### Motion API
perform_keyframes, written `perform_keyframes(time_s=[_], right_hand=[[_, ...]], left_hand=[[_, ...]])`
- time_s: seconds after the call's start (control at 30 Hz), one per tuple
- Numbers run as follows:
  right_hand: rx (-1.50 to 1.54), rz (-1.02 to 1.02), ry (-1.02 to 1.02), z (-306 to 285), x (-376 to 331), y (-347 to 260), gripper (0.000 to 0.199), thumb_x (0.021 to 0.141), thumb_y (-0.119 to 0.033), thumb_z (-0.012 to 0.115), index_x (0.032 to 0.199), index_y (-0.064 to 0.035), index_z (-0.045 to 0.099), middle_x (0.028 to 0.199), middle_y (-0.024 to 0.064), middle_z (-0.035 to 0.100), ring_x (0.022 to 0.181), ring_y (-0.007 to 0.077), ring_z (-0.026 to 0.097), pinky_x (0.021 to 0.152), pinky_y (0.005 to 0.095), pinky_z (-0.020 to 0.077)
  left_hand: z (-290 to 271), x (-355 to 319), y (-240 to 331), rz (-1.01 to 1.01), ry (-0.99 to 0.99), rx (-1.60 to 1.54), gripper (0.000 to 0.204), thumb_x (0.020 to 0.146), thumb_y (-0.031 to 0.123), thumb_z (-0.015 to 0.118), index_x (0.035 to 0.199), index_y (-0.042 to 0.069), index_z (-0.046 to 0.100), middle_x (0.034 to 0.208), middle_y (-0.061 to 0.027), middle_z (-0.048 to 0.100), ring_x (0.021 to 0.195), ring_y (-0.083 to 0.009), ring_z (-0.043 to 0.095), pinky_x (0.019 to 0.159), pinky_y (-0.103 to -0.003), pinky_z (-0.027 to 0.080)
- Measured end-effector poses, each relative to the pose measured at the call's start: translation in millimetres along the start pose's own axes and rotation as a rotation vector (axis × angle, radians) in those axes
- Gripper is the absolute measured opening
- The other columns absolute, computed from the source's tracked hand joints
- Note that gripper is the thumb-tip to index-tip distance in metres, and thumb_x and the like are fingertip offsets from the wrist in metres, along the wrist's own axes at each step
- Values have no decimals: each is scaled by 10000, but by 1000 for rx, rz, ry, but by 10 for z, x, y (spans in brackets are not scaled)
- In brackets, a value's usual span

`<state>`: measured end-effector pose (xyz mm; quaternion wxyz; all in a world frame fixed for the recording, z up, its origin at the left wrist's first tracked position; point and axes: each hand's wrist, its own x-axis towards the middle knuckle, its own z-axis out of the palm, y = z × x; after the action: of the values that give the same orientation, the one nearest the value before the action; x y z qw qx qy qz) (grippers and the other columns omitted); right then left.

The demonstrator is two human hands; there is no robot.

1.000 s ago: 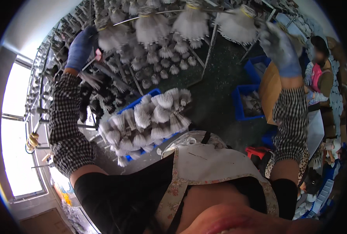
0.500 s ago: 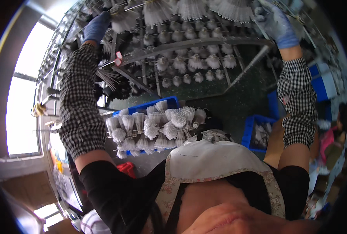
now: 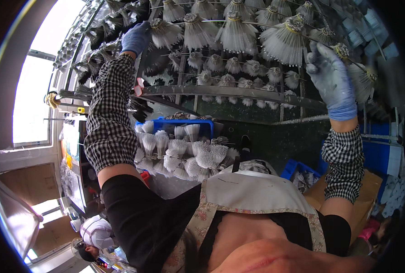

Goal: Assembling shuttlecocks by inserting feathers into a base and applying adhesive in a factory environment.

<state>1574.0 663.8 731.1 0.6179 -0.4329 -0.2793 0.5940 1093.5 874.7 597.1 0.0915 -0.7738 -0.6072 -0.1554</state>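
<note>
A thin metal rod strung with white bristle bundles (image 3: 237, 38) spans the top, sloping down to the right; each bundle is tied at its head and fans downward. My left hand (image 3: 136, 38), in a blue glove, is closed around the rod's left end, its fingertips partly hidden. Toward the other end, my right hand (image 3: 332, 79), gloved in blue with greyish smudges, has its curled fingers up against the rod between a large bundle (image 3: 284, 44) and the smaller ones at far right (image 3: 362, 83). Its exact grip is partly hidden.
A metal rack (image 3: 239, 92) holds further rows of bundles ahead. Below it a blue crate (image 3: 184, 122) is heaped with upright white bristle bundles (image 3: 205, 154). Another blue crate (image 3: 298, 169) and a cardboard box (image 3: 364, 193) stand right. A person (image 3: 98, 234) is at lower left.
The rack and rod sit lower in view, with more bundles showing at the top. Both hands appear lower, the left also further right. The person at lower left has come into fuller view.
</note>
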Motion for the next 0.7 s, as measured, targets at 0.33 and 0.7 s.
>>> perform_keyframes(time_s=[0.33, 0.7], right_hand=[[-259, -141, -209, -45, 252, 390, 151, 885, -198, 671, 940, -62, 634, 771, 17, 586, 665, 100, 569, 557, 255, 474], [-183, 146, -1, 207, 267, 394, 222, 872, -231, 672, 966, -31, 655, 829, 9, 619, 727, 106, 585, 602, 249, 451]], left_hand=[[391, 111, -307, -186, -230, -105, 594, 805, 274, 641, 1372, 175, 498, 1214, -232, 606, 1060, -424, 600, 879, -508, 490], [448, 170, -671, -148, -237, -86, 525, 869, 224, 572, 1366, 78, 480, 1238, -213, 595, 1092, -359, 603, 906, -419, 479]])
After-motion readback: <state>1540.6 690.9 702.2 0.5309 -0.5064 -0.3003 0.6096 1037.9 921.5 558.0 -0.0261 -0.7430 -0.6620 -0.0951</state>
